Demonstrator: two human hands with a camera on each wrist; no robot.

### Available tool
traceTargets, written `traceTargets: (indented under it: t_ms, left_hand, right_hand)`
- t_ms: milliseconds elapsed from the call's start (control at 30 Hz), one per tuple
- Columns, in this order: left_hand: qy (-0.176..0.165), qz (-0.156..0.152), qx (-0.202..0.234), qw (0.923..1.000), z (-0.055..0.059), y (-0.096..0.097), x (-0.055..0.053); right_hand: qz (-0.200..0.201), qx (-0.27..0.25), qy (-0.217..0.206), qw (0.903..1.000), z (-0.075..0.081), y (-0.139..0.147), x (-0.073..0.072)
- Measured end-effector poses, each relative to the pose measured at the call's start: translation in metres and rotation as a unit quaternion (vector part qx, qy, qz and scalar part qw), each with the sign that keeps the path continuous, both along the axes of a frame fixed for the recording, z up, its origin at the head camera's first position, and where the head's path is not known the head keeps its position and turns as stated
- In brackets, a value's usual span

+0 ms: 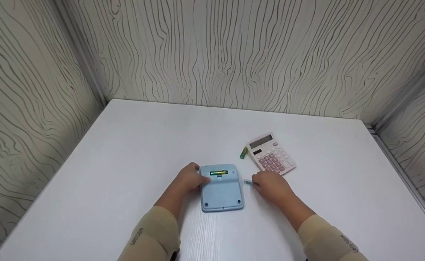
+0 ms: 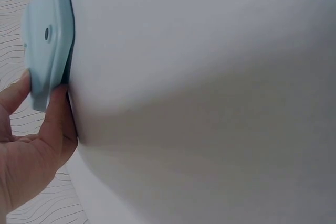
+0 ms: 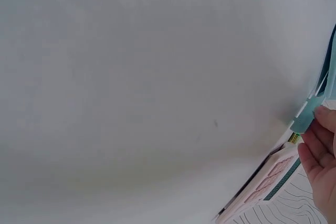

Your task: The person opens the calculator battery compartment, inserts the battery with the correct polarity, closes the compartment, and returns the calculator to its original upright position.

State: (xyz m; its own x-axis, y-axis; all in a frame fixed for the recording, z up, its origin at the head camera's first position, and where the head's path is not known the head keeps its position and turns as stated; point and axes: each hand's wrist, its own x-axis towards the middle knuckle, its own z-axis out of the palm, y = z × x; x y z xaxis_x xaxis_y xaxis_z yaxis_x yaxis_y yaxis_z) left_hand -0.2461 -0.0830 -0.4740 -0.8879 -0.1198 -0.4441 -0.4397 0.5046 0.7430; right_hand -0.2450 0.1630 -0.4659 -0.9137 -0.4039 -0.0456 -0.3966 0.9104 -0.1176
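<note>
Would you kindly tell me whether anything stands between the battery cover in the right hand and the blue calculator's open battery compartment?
Nothing visible does: the battery cover, pinched by the right hand, is just beside the blue calculator, and the left hand grips the opposite edge.

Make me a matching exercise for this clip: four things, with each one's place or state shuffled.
1. blue calculator
2. pink calculator
3. small blue cover
4. loose battery

A. pinched by the right hand
B. green, beside another listed thing's display end
C. underside up, gripped by the left hand
D. keys facing up

Pairs: 1-C, 2-D, 3-A, 4-B
</note>
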Motion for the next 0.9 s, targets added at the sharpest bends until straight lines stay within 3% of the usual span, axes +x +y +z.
traceTargets:
  t_ms: [500, 900]
  left_hand:
    - [0.001, -0.005, 0.004, 1.0, 0.0, -0.002, 0.0]
    - [-0.002, 0.002, 0.003, 1.0, -0.001, 0.0, -0.002]
  right_hand:
    - [-0.047, -0.043, -0.001, 0.998, 0.01, 0.0, -0.008]
    - [-0.038, -0.065, 0.026, 0.9969, 0.024, -0.027, -0.01]
